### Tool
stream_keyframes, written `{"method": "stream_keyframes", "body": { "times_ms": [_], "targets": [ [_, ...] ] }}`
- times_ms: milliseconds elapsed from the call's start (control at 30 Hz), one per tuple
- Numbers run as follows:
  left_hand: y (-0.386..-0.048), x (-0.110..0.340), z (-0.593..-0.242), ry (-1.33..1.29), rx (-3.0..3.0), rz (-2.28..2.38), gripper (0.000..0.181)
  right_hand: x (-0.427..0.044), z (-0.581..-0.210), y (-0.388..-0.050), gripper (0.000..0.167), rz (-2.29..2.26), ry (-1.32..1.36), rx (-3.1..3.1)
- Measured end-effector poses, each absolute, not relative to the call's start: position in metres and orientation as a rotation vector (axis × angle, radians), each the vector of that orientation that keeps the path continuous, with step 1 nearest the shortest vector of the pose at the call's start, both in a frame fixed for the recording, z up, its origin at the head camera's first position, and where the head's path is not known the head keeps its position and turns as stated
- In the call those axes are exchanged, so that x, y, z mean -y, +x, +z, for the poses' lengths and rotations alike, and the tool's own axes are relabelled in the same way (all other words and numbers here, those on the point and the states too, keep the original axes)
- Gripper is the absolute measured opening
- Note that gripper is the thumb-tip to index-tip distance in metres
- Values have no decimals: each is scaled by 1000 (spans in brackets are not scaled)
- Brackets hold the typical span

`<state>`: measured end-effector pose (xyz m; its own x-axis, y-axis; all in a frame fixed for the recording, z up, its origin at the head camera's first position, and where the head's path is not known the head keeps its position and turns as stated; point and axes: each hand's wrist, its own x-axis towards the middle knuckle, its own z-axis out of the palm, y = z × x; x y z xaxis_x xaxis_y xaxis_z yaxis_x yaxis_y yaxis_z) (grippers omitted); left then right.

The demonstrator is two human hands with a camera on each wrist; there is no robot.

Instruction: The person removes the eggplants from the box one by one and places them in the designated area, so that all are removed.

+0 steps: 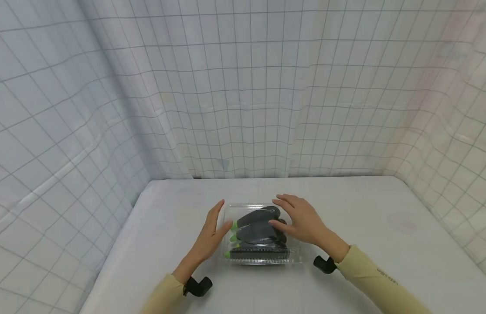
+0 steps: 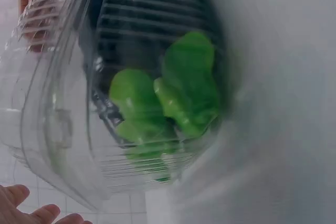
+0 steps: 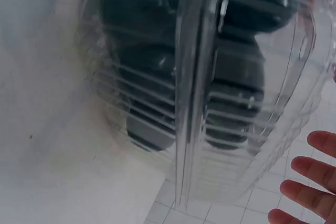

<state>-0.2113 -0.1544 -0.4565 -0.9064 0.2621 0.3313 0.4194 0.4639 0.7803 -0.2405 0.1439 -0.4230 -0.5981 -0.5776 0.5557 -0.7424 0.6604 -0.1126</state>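
A clear plastic clamshell box (image 1: 295, 256) sits on the white table between both hands. Through its ribbed walls show several dark purple-black eggplants (image 1: 256, 233) with bright green caps pointing left; the caps (image 2: 191, 72) fill the middle of the left wrist view. The left hand (image 1: 206, 240) is beside the box's left side, fingers extended and thumb near the edge. Over the right side spreads the right hand (image 1: 303, 220), thumb reaching above the lid. In the right wrist view its fingers (image 3: 315, 169) look straight and apart from the box wall. Whether either thumb touches the plastic, I cannot tell.
The table (image 1: 168, 218) is covered in white cloth. White grid-patterned curtains (image 1: 243, 109) hang behind it and along both sides. A black wrist camera (image 1: 199, 286) is strapped at the left wrist, another (image 1: 325, 264) at the right, both near the box's front.
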Motion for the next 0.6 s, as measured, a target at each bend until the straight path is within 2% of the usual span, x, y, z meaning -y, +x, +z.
{"method": "stream_keyframes", "body": {
  "times_ms": [133,267,433,600],
  "targets": [
    [-200,158,-470,-526,2490,-1665,68,-137,-423,-237,53,502,1118,2272],
    [-188,163,-476,-449,2434,-1823,64,-130,-424,-230,51,548,1161,2242],
    [-174,167,-481,-349,2431,-1972,66,-124,-424,-220,54,566,1201,2295],
    [-166,166,-490,-356,2454,-2028,80,-121,-427,-212,64,532,1247,2376]
  ]
}}
